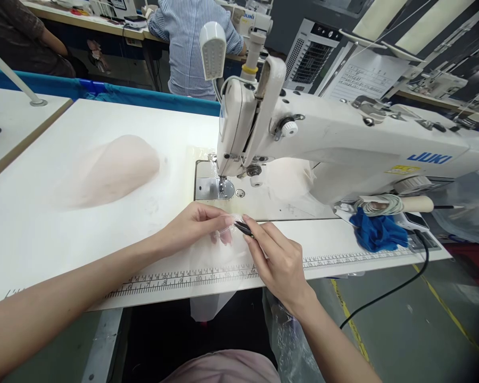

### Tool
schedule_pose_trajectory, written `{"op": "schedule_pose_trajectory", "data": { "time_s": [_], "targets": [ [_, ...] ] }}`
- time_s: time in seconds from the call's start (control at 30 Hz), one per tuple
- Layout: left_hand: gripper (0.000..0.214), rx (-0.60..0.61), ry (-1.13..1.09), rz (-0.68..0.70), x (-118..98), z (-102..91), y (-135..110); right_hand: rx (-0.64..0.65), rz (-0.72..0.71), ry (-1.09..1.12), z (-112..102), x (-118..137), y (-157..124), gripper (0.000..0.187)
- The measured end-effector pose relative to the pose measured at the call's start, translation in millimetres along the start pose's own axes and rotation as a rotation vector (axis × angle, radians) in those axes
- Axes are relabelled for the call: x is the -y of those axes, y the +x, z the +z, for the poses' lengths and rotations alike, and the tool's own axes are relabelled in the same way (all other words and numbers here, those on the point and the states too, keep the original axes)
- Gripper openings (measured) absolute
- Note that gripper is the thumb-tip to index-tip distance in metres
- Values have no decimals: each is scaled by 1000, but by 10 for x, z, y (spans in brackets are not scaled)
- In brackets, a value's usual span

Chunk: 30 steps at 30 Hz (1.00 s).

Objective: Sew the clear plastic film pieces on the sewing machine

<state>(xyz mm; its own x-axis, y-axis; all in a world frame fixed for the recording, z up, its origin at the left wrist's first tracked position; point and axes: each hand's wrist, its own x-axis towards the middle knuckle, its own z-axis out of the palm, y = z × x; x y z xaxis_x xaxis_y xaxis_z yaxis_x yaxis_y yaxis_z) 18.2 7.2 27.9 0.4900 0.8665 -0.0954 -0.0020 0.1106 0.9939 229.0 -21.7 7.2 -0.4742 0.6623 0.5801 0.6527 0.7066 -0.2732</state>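
Spanning the view, a white table [175, 127] carries a JUKI sewing machine [343, 133], whose arm reaches off to the right. A pale fabric piece [123, 170] lies on the table's left side, well apart from both hands. Some sheer material [225, 234] is near the front edge, between the left hand [187, 229], which pinches it, and the right hand [277, 255], which grips a small black tool [244, 229], 1 end close by the material.
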Motion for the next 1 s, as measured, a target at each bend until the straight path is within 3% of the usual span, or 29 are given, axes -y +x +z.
{"op": "schedule_pose_trajectory", "data": {
  "time_s": [0.87,1.0],
  "targets": [
    [31,5,4,11,1,-3,-12,5,14,51,9,14,2,39],
    [33,12,29,14,6,7,-13,3,86,197,-9,44,24,39]
  ]
}}
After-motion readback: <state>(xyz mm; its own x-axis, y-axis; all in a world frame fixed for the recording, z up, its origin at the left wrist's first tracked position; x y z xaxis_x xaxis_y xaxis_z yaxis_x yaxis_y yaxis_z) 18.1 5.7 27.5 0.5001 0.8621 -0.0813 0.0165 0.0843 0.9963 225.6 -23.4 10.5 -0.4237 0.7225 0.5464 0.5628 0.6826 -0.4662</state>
